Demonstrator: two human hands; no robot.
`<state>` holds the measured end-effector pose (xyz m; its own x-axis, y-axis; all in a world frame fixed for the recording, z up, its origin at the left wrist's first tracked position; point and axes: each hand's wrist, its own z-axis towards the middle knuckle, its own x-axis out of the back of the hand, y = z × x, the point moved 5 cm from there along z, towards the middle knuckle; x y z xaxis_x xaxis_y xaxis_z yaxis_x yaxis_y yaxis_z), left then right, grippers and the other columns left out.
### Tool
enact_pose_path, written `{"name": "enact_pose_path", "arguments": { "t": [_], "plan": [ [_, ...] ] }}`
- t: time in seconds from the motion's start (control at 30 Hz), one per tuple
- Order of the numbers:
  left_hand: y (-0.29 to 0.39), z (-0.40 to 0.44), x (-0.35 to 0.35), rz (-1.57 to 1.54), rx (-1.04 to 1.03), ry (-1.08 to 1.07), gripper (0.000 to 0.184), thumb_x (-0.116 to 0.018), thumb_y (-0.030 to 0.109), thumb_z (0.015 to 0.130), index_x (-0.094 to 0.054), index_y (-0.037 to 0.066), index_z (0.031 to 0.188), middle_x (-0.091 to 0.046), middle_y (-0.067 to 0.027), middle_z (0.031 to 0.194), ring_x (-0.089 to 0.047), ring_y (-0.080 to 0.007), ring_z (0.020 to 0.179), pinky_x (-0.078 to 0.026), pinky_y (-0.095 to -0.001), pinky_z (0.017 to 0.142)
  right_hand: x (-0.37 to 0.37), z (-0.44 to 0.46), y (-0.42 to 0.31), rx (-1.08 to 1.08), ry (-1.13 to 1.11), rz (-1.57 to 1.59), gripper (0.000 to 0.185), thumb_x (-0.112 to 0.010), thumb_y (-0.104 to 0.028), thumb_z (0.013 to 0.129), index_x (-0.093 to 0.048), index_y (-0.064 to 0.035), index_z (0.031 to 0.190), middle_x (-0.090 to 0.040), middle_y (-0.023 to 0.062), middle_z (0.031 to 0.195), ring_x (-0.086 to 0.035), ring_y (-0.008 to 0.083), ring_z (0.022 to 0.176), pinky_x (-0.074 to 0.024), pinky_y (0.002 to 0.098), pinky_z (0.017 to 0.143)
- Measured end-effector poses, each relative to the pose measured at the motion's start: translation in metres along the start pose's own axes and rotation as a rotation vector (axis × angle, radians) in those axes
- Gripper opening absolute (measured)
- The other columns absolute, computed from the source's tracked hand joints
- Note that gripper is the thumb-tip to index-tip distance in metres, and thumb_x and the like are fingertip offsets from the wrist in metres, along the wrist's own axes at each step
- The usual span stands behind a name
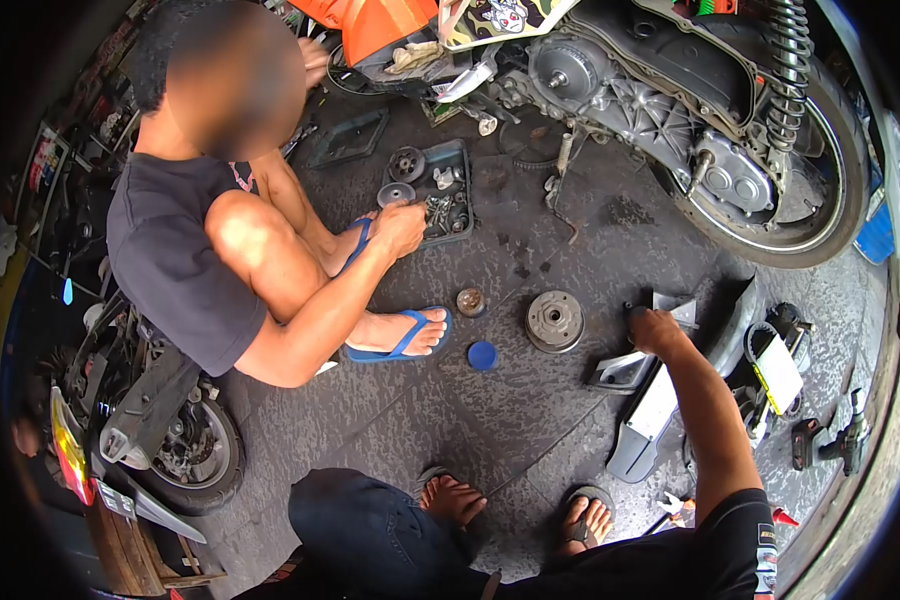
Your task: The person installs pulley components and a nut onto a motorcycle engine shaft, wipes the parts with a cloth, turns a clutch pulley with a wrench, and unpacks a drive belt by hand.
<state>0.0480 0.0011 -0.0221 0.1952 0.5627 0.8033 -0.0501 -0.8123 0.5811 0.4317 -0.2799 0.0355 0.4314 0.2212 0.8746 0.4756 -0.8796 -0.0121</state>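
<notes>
At left, a co-worker's hand is held by a tray of loose parts, so the work is judged to be partway through, with parts off and not refitted. The jar is left open, with a blue lid just below it. The clutch is laid flat on the floor, apart from the engine. Open room is given around the clutch and down towards the feet. The person's right grip is lowered, fingers curled, at a dark part right of the clutch; whether it is grasped cannot be told. The left grip is out of view, its state unknown. Movement farther right is bounded by the long panel and the drill, and above by the rear wheel.
</notes>
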Motion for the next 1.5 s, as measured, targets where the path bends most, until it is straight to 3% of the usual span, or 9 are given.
{"name": "enact_pose_path", "arguments": {
  "t": [0.2, 0.5, 0.57, 0.67, 1.07, 1.5],
  "plan": [
    [0.019, 0.006, 0.017, 0.136, -0.018, 0.027, 0.029, -0.054, 0.033, 0.083, -0.067, 0.007, 0.079, -0.062, -0.0047, 0.078, -0.056, -0.0209, 0.083, -0.034, -0.038, 0.085, 0.001, -0.001, 0.0, -0.001, 0.011, 0.011, 0.025, -0.051, -0.018, 0.078, -0.066, -0.0062, 0.094, -0.063, 0.0155, 0.101, -0.061, 0.0282, 0.096, -0.0484, 0.0379, 0.082],
    [0.006, 0.003, 0.005, -0.055, 0.073, -0.079, 0.03, -0.054, 0.037, 0.082, -0.068, 0.011, 0.08, -0.062, -0.0032, 0.079, -0.055, -0.0214, 0.084, -0.029, -0.042, 0.089, 0.0, -0.002, 0.001, -0.002, 0.007, 0.019, 0.025, -0.054, -0.021, 0.077, -0.066, -0.0063, 0.094, -0.063, 0.0151, 0.101, -0.061, 0.028, 0.096, -0.0483, 0.0374, 0.082],
    [0.015, 0.005, 0.014, 0.098, 0.051, -0.042, 0.03, -0.053, 0.039, 0.082, -0.068, 0.013, 0.081, -0.062, -0.0016, 0.08, -0.054, -0.021, 0.087, -0.026, -0.0439, 0.09, 0.003, -0.003, 0.001, -0.011, 0.002, 0.018, 0.025, -0.055, -0.021, 0.077, -0.066, -0.0064, 0.094, -0.063, 0.0149, 0.101, -0.061, 0.0278, 0.096, -0.0484, 0.0373, 0.082],
    [0.012, 0.005, 0.01, 0.082, 0.078, -0.089, 0.031, -0.052, 0.041, 0.082, -0.068, 0.015, 0.081, -0.062, -0.0004, 0.08, -0.053, -0.0206, 0.089, -0.024, -0.045, 0.09, 0.003, -0.004, 0.001, -0.012, 0.0, 0.014, 0.026, -0.055, -0.023, 0.078, -0.066, -0.0064, 0.095, -0.063, 0.0149, 0.1, -0.061, 0.0276, 0.096, -0.0483, 0.0373, 0.083],
    [0.012, 0.006, 0.01, 0.041, 0.004, 0.0, 0.031, -0.053, 0.036, 0.083, -0.067, 0.01, 0.075, -0.06, -0.0041, 0.073, -0.054, -0.0206, 0.08, -0.029, -0.0393, 0.087, -0.001, 0.0, 0.003, -0.028, -0.015, 0.009, 0.028, -0.054, -0.026, 0.08, -0.066, -0.0069, 0.097, -0.063, 0.0155, 0.101, -0.06, 0.0281, 0.097, -0.0474, 0.0371, 0.084],
    [0.025, 0.009, 0.022, 0.052, 0.05, -0.03, 0.031, -0.052, 0.038, 0.083, -0.068, 0.011, 0.077, -0.062, -0.0036, 0.077, -0.054, -0.0212, 0.082, -0.029, -0.0378, 0.088, 0.001, -0.001, 0.001, -0.021, -0.01, -0.001, 0.027, -0.051, -0.022, 0.08, -0.065, -0.0071, 0.097, -0.062, 0.0158, 0.104, -0.059, 0.0282, 0.099, -0.0474, 0.0376, 0.084]
  ]
}}
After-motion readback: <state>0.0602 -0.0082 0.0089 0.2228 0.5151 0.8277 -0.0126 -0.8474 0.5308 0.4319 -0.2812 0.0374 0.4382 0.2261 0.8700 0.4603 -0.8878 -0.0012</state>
